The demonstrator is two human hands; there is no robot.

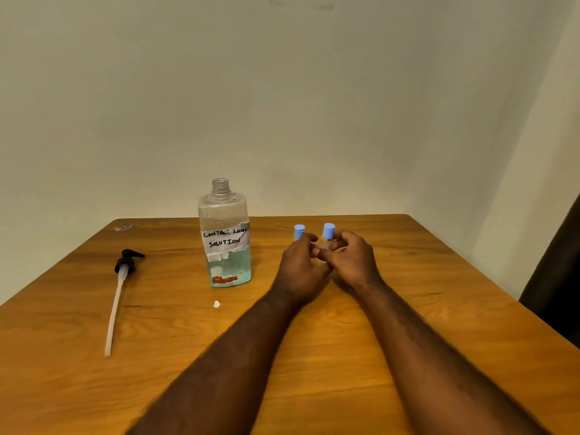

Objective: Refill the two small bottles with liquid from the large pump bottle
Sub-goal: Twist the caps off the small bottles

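Observation:
The large clear bottle (226,246), labelled "contact lens solution", stands open on the wooden table (408,277) with blue liquid in its lower part. Its black pump with a long white tube (120,287) lies flat to the left. Two small bottles with blue caps stand side by side right of the large bottle. My left hand (298,265) curls around the left small bottle (299,231), hiding its body. My right hand (356,260) holds the right small bottle (328,235) by its clear body. The fingertips of both hands meet between the bottles.
A small white scrap (216,304) lies on the table in front of the large bottle. A bit of torn wrapper (124,228) sits at the far left corner. A plain wall backs the table, and a dark curtain (558,277) hangs at the right.

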